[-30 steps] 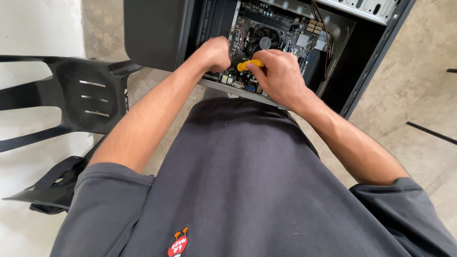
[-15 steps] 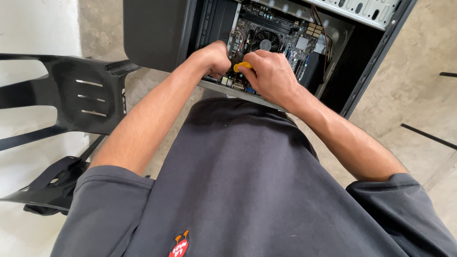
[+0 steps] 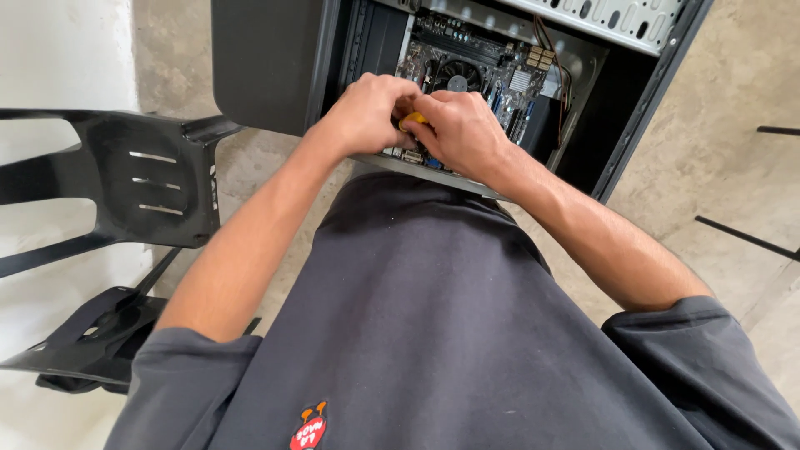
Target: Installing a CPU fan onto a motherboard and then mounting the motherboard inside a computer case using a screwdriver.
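Yellow-handled tool [image 3: 414,121] pinched between both hands over motherboard [image 3: 492,71] inside open black computer case [image 3: 267,58]. Right hand [image 3: 462,133] fingers curled around handle; left hand [image 3: 367,108] closed beside it, touching. Black plastic chair [image 3: 142,187] lies left on concrete floor [image 3: 733,100]. Dark shirt [image 3: 433,333] fills foreground.

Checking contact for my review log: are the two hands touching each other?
Touching. The head view shows the left hand pressed against the right hand around a yellow tool handle.
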